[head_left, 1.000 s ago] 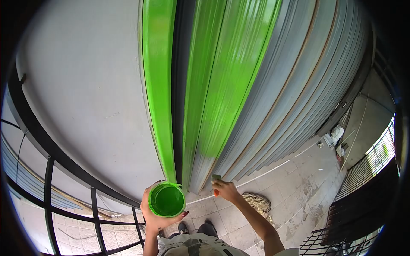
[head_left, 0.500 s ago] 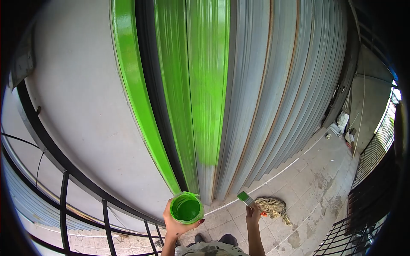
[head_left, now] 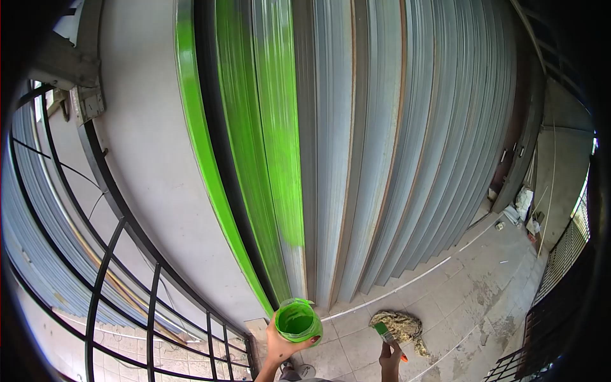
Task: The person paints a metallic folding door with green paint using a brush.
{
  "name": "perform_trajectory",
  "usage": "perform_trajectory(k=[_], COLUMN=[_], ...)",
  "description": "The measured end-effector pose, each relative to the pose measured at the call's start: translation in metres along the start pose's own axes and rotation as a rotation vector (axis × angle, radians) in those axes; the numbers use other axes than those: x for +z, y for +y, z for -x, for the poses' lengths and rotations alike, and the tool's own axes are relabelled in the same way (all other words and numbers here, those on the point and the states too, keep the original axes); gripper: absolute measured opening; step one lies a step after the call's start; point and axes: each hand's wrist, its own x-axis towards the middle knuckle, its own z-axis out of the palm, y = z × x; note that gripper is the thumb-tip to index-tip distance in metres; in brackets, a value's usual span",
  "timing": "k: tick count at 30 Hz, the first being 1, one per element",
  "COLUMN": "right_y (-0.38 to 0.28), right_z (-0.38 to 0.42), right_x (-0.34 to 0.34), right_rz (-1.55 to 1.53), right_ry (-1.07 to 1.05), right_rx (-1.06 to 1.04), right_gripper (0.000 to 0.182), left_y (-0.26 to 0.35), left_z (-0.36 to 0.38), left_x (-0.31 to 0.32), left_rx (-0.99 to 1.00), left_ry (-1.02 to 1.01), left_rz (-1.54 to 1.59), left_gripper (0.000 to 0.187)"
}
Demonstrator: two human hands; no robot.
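Note:
My left hand [head_left: 280, 344] is wrapped round a jar of green paint [head_left: 298, 321], its mouth facing up and its inside and rim smeared green. In my right hand [head_left: 390, 356] is a paintbrush [head_left: 386, 333] with an orange handle end and green bristles pointing up and to the left. Ahead stands a folding metal door of upright slats. Its left slats [head_left: 280, 159] are coated bright green, the paint stopping short of the bottom on one of them. To the right the slats [head_left: 369, 159] are bare grey with rusty edges.
A stained, crumpled cloth [head_left: 407, 326] lies on the tiled floor [head_left: 445, 299] behind the brush. Black metal bars [head_left: 153, 299] run along the left beside a white wall [head_left: 146, 165]. Rubbish [head_left: 525, 204] sits by the far right corner.
The view has tilted up and turned, so the door appears shifted left. Both hands sit lower and further right in view, still holding the jar and the paintbrush.

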Motion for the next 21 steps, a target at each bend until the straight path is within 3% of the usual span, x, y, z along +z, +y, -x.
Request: perform_trajectory(k=[1, 3, 4, 7, 13, 14, 19, 21], right_y=[-0.013, -0.014, -0.041, -0.049, -0.02, -0.02, -0.039, -0.051], right_z=[0.006, -0.018, 0.018, 0.013, -0.021, -0.017, 0.025, 0.034], right_x=[0.0, -0.044, -0.011, -0.037, -0.11, -0.109, -0.105, -0.095], right_rz=[-0.019, 0.189, -0.067, -0.01, -0.1, -0.124, -0.055, -0.095], right_ry=[0.038, -0.11, 0.072, 0.075, 0.011, 0.057, -0.171, -0.035], right_rx=[0.03, -0.19, 0.083, 0.081, 0.16, 0.207, 0.151, 0.197], right_gripper=[0.009, 0.008, 0.014, 0.029, 0.034, 0.034, 0.028, 0.02], left_y=[0.003, 0.0, 0.003, 0.01, 0.01, 0.007, -0.022, -0.028], left_z=[0.01, 0.032, 0.041, 0.067, 0.098, 0.102, 0.122, 0.128], left_x=[0.007, 0.019, 0.023, 0.033, 0.044, 0.045, 0.051, 0.054], left_rx=[-0.016, -0.052, -0.068, -0.106, -0.131, -0.132, -0.159, -0.192], left_ry=[-0.01, -0.012, -0.013, -0.002, 0.061, 0.072, 0.13, 0.163], left_rz=[-0.001, 0.02, 0.005, -0.027, -0.144, -0.153, -0.233, -0.161], left_gripper=[0.078, 0.077, 0.077, 0.076, 0.078, 0.078, 0.075, 0.068])
